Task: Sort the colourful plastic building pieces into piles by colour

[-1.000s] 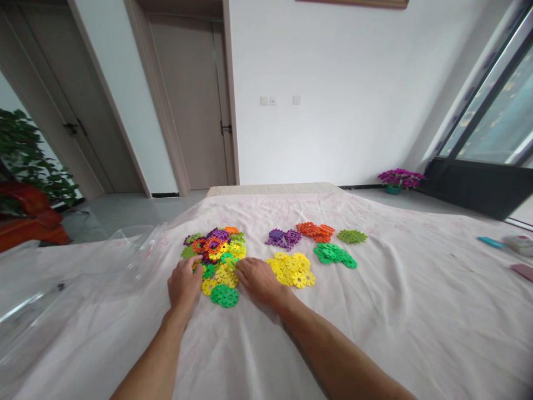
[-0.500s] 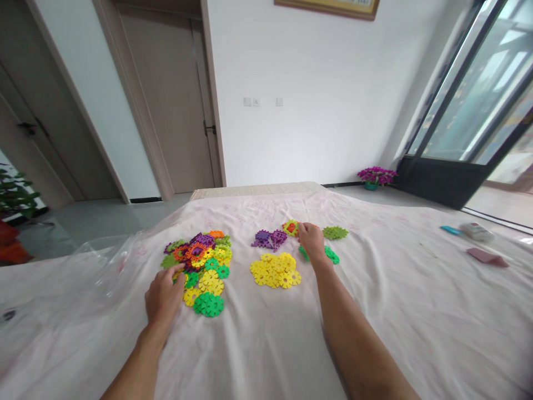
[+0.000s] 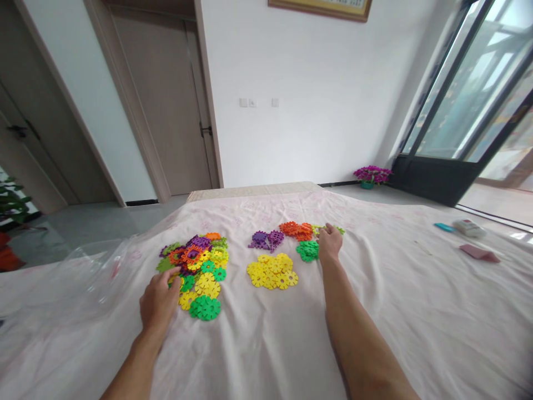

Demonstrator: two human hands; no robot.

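Observation:
Flat plastic snowflake pieces lie on a pale pink sheet [image 3: 266,344]. A mixed pile [image 3: 199,261] sits at the left. To its right are a yellow pile [image 3: 272,271], a purple pile [image 3: 265,240], an orange pile [image 3: 296,229] and a green pile [image 3: 307,251]. My left hand [image 3: 159,303] rests at the mixed pile's near-left edge, fingers curled onto the pieces. My right hand [image 3: 330,244] reaches far out, fingers bent down over light-green pieces [image 3: 340,230] that it mostly hides, just right of the green pile.
A crumpled clear plastic bag [image 3: 94,266] lies left of the mixed pile. At the far right of the sheet are a cyan object [image 3: 443,226], a white box [image 3: 468,228] and a dark pink card [image 3: 478,253]. Potted purple flowers [image 3: 372,174] stand by the glass door.
My right hand left the mixed pile, carried a piece out past the orange pile, and now sits over the light-green pieces. My left hand stayed at the mixed pile's edge.

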